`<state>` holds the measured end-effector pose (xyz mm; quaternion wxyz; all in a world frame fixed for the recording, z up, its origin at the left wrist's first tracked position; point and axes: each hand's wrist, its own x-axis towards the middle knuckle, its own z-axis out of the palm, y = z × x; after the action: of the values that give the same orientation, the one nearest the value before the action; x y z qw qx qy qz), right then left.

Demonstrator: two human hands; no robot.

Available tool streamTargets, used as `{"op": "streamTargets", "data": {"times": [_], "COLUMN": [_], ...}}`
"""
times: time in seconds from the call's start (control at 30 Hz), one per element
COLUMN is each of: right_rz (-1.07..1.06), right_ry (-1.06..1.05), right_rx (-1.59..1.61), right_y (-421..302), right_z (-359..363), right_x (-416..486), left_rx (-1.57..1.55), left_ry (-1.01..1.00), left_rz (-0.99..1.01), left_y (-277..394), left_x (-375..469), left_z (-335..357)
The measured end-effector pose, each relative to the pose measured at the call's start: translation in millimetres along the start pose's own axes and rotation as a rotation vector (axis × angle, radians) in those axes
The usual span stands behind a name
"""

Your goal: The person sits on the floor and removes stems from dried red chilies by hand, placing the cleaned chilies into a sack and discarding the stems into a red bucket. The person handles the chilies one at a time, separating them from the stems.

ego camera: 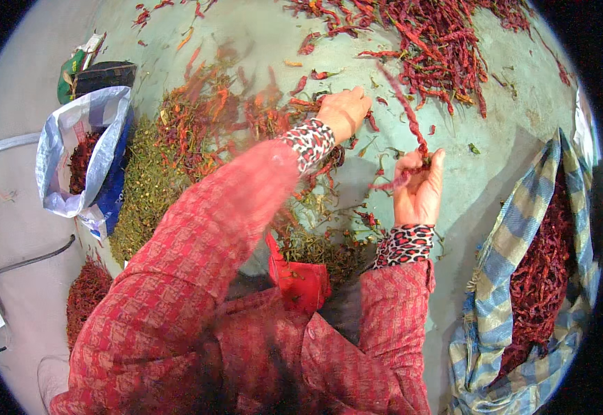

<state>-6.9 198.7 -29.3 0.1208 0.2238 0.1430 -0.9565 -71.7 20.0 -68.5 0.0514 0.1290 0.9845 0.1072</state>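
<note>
Two long, wrinkled dried red chillies (413, 127) stick out of my right hand (418, 189), which pinches them at their stem ends between thumb and fingers. One points up and away, the other to the left. Further forward and to the left, my left hand (344, 115) is low over the pale green floor with its fingers curled and its back towards me. Its palm is hidden, so whether anything is in it does not show. Loose chillies (304, 104) lie beside that wrist. Beyond both hands is a large heap of whole dried red chillies (431, 46).
On the left are a mound of greenish stems (143, 181), blurred orange-red chillies (213, 104) and a woven plastic sack (83, 155) with dark red chillies inside. A blue-and-beige checked cloth (498, 259) at right holds more chillies (540, 280). A red cloth or bag (306, 282) lies near my lap.
</note>
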Motion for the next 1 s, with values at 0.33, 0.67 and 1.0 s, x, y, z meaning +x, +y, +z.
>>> {"op": "streamTargets", "data": {"times": [0.33,0.67,1.0], "right_rz": [-0.168,-0.148,-0.139], "right_ry": [0.122,0.157,0.305], "right_rx": [-0.645,-0.552,-0.177], "right_y": [-3.0,4.2,-11.2], "right_z": [9.4,24.3,18.2], "right_x": [7.0,9.5,18.7], "left_rx": [-1.035,-0.771,-0.908], "left_ry": [-0.069,-0.034,-0.433], "left_rz": [-0.467,0.051,-0.283], "left_y": [8.4,67.3,72.5], "left_x": [-13.7,-32.6,-39.1], "left_z": [-65.3,-71.2,-98.1]}}
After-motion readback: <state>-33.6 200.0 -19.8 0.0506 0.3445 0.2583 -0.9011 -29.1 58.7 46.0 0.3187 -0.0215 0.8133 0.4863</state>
